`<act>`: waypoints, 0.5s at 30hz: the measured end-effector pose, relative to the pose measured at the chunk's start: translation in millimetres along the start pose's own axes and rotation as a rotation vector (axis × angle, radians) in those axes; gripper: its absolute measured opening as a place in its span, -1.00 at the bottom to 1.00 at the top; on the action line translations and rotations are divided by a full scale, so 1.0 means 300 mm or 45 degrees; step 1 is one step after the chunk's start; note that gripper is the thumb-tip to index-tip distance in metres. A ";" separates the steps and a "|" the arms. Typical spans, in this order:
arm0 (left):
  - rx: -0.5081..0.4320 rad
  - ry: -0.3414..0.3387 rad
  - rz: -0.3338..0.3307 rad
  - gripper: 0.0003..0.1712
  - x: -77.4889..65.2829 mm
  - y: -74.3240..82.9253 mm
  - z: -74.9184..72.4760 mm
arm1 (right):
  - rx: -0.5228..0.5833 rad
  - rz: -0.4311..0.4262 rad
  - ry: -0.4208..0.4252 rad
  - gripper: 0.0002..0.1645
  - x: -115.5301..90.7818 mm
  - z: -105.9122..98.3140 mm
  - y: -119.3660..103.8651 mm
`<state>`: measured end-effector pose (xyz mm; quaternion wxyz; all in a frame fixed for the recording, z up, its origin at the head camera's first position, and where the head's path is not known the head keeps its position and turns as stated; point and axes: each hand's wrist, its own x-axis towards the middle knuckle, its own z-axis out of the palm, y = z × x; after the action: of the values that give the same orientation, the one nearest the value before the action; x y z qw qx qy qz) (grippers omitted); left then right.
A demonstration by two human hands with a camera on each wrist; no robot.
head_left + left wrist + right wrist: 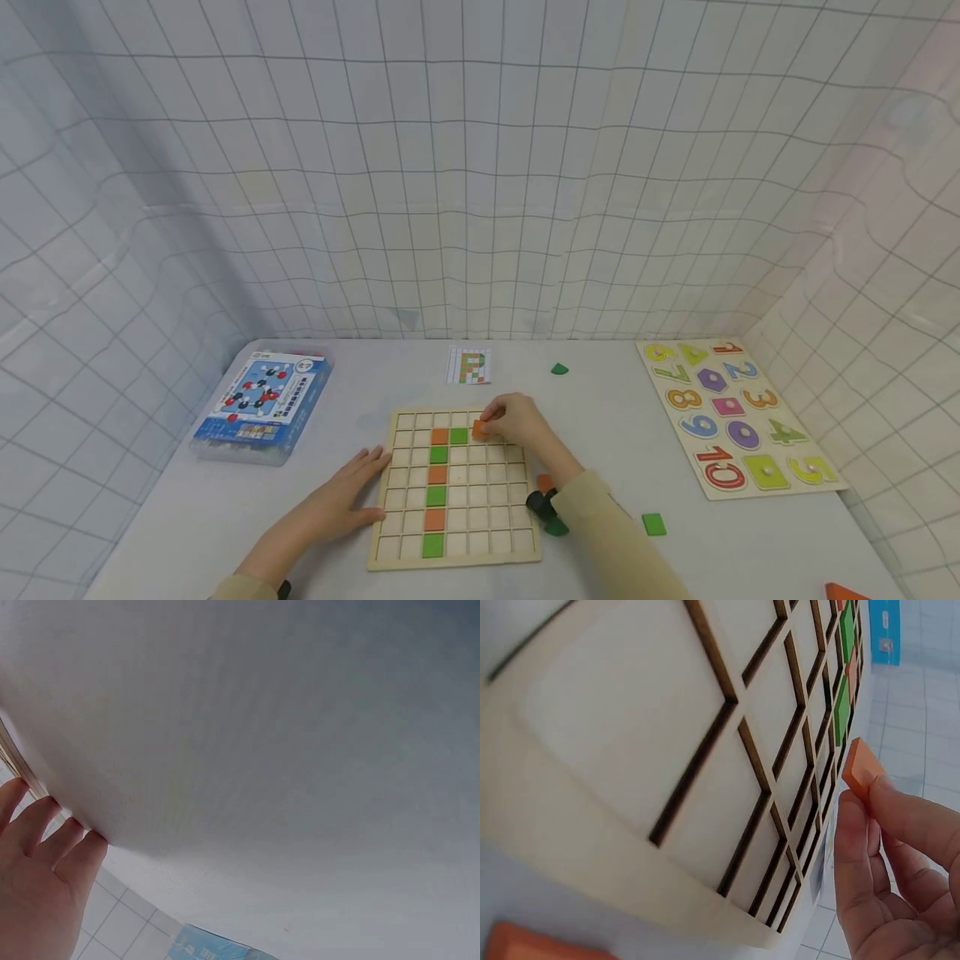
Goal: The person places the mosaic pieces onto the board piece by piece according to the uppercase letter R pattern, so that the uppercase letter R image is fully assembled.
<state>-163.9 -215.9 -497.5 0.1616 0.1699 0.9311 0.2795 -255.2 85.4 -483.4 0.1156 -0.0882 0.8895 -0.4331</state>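
Observation:
My right hand (525, 423) pinches an orange square tile (862, 766) between thumb and fingers, over the upper part of a wooden grid board (453, 566). In the head view the tile lies just right of a green tile (458, 436). Below an orange tile (439, 436) in that same row runs a column of alternating green and orange tiles. Spread fingers of my left hand (337, 502) rest along the board's left edge, holding nothing. The left wrist view shows the fingertips of that hand (45, 877) against the board's side.
Behind the board lies a pattern card (469, 366); a dark green quarter-round piece (559, 368) is to its right. A green tile (654, 524) and an orange piece (545, 482) lie right of the board. A boxed set (262, 404) stands left, a number puzzle (738, 425) right.

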 end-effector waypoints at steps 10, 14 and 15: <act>0.034 0.011 0.006 -0.02 0.004 -0.011 0.004 | -0.068 -0.038 -0.039 -0.95 0.014 0.027 -0.013; 0.014 0.011 -0.009 -0.03 0.002 -0.007 0.003 | -0.114 -0.038 -0.041 -0.91 0.012 0.028 -0.027; 0.017 0.011 -0.011 -0.03 0.002 -0.005 0.002 | -0.125 -0.039 -0.042 -0.91 0.011 0.029 -0.030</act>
<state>-164.5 -216.6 -499.2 0.1579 0.1657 0.9343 0.2733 -255.6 72.6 -481.8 0.1190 -0.1145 0.9063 -0.3890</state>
